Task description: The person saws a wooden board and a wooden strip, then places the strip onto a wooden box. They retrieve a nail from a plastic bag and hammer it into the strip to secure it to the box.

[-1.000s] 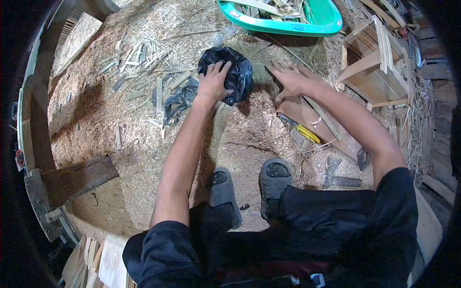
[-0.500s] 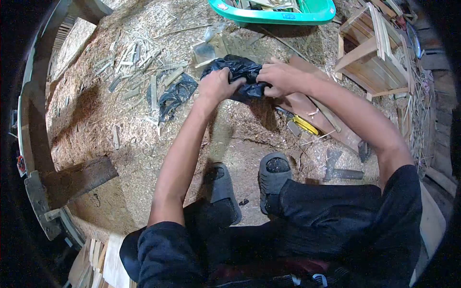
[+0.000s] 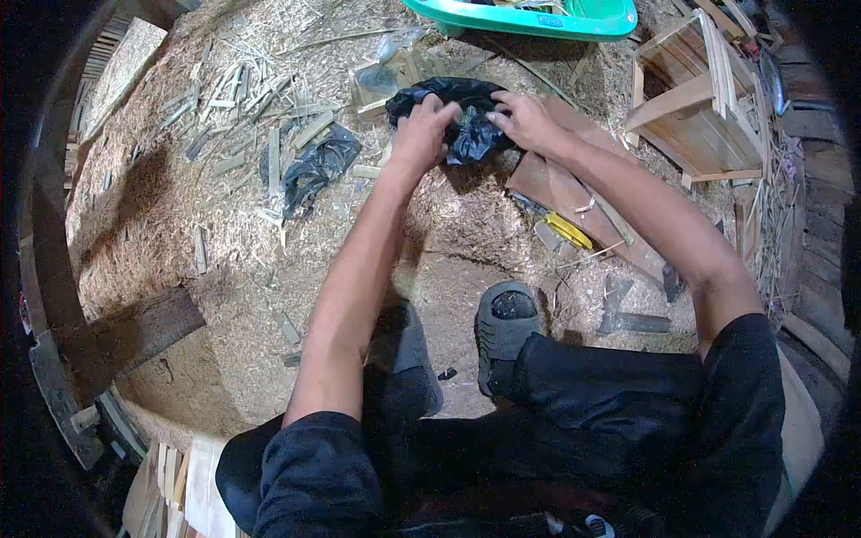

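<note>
A black plastic bag [image 3: 475,139] is held up between both hands, its rim spread and its middle opened toward the camera. My left hand [image 3: 423,133] grips the bag's left side with curled fingers. On the right side, my right hand [image 3: 525,121] pinches the rim between thumb and fingers. Something small and greenish shows inside the bag, too unclear to name. Another crumpled black bag [image 3: 318,169] lies on the shavings to the left, among wood strips.
A green tub [image 3: 529,24] holding wood scraps is at the top. A wooden crate [image 3: 708,108] stands at the upper right. Near a plank [image 3: 560,193] lie a yellow-handled tool [image 3: 567,230] and a hatchet [image 3: 632,321]. A timber beam [image 3: 148,327] lies left.
The bag has been spread wider, showing its inside. My left hand has moved right and turned over the bag. The view has shifted slightly.
</note>
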A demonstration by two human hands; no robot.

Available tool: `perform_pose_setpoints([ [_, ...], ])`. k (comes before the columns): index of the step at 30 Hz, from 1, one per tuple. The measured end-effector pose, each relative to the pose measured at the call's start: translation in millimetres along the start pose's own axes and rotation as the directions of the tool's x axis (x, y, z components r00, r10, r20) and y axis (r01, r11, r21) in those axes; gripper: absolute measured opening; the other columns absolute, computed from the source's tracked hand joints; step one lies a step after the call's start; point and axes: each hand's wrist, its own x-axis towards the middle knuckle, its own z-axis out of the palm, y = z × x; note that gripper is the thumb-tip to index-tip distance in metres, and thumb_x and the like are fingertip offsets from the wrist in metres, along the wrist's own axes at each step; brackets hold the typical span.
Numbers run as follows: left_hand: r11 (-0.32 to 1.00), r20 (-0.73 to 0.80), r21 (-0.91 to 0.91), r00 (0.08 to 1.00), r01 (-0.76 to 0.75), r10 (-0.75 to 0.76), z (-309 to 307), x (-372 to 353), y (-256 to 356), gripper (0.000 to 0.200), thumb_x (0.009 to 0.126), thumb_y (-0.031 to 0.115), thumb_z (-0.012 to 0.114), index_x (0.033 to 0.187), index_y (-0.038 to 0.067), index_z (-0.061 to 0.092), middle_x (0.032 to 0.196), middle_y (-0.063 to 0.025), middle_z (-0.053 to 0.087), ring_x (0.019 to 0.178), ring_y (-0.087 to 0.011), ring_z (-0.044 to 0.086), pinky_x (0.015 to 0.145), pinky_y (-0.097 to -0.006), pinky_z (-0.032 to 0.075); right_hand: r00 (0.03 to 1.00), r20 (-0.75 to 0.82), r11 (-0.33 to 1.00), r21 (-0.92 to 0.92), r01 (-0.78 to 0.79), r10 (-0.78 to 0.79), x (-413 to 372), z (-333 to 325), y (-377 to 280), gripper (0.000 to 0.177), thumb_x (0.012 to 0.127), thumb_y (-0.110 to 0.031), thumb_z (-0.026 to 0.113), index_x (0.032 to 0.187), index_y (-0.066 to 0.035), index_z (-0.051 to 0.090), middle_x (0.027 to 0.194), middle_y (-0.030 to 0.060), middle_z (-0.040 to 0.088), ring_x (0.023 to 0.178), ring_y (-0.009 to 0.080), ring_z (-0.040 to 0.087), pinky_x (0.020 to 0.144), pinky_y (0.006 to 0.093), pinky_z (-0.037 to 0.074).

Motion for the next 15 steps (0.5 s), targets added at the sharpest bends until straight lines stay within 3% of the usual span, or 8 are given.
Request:
perform_pose_setpoints([
  [1, 0.995, 0.053, -0.038, 0.994, -0.096, 0.098, -6.3, -2.9, -1.1, 0.040, 0.075, 0.005, 0.065, 0.114, 0.011, 0.060, 0.108, -0.0139, 0.058, 0.100, -0.0376, 0.060, 0.079, -0.0486, 0.051, 0.999, 0.037, 1.000, -0.017, 0.025, -0.024, 0.7, 0.8, 2.3, 0.047, 0.083, -0.022, 0.072, 0.122, 0.000, 0.059, 0.100, 0.0245, 0.068, 0.094, 0.0407, 0.066, 0.086, 0.0461, 0.052],
  [3, 0.998, 0.072, -0.044, 0.997, -0.038, 0.042, 1.0, -3.5, -5.2, 0.049, 0.073, 0.004, 0.064, 0.121, 0.012, 0.062, 0.113, -0.0150, 0.055, 0.103, -0.0372, 0.059, 0.084, -0.0463, 0.052, 0.991, 0.116, 0.996, -0.046, 0.073, -0.068, 0.1, -1.6, -9.2, 0.050, 0.079, -0.017, 0.075, 0.124, -0.002, 0.059, 0.100, 0.0235, 0.067, 0.095, 0.0394, 0.065, 0.087, 0.0460, 0.051],
  [5, 1.000, 0.026, 0.000, 1.000, -0.003, 0.003, 5.2, -4.0, -6.6, 0.050, 0.072, 0.006, 0.065, 0.122, 0.012, 0.062, 0.112, -0.0162, 0.055, 0.102, -0.0373, 0.059, 0.085, -0.0447, 0.052, 0.974, 0.104, 0.970, -0.119, 0.213, -0.201, 1.6, 6.5, -3.9, 0.056, 0.076, -0.010, 0.076, 0.128, -0.007, 0.056, 0.113, 0.0220, 0.061, 0.104, 0.0401, 0.061, 0.092, 0.0452, 0.049],
  [7, 0.995, 0.090, 0.069, 0.993, 0.066, -0.072, 3.5, -4.1, -7.2, 0.047, 0.075, 0.018, 0.066, 0.122, 0.015, 0.063, 0.123, -0.0130, 0.053, 0.111, -0.0333, 0.056, 0.089, -0.0503, 0.049, 0.952, 0.171, 0.955, -0.113, 0.274, -0.253, -1.0, 3.7, -10.2, 0.057, 0.077, -0.008, 0.075, 0.130, -0.010, 0.055, 0.121, 0.0215, 0.057, 0.108, 0.0414, 0.059, 0.095, 0.0450, 0.048],
  [8, 0.993, 0.092, 0.100, 0.993, 0.069, -0.078, 2.5, -6.7, -7.3, 0.047, 0.076, 0.021, 0.065, 0.122, 0.014, 0.063, 0.123, -0.0133, 0.054, 0.112, -0.0336, 0.055, 0.090, -0.0507, 0.049, 0.960, 0.182, 0.965, -0.119, 0.234, -0.210, -4.3, 8.3, -12.4, 0.057, 0.075, -0.002, 0.074, 0.129, -0.011, 0.056, 0.119, 0.0186, 0.054, 0.108, 0.0390, 0.059, 0.092, 0.0437, 0.051],
  [15, 0.997, 0.109, 0.079, 0.994, 0.018, -0.027, 1.2, -25.1, -19.4, 0.046, 0.085, 0.037, 0.063, 0.125, 0.014, 0.063, 0.128, -0.0192, 0.054, 0.114, -0.0388, 0.052, 0.097, -0.0527, 0.041, 0.948, 0.246, 0.946, -0.204, 0.252, -0.200, -13.6, 12.1, -12.7, 0.053, 0.081, -0.008, 0.070, 0.132, -0.010, 0.052, 0.127, 0.0197, 0.049, 0.109, 0.0437, 0.059, 0.092, 0.0497, 0.050],
])
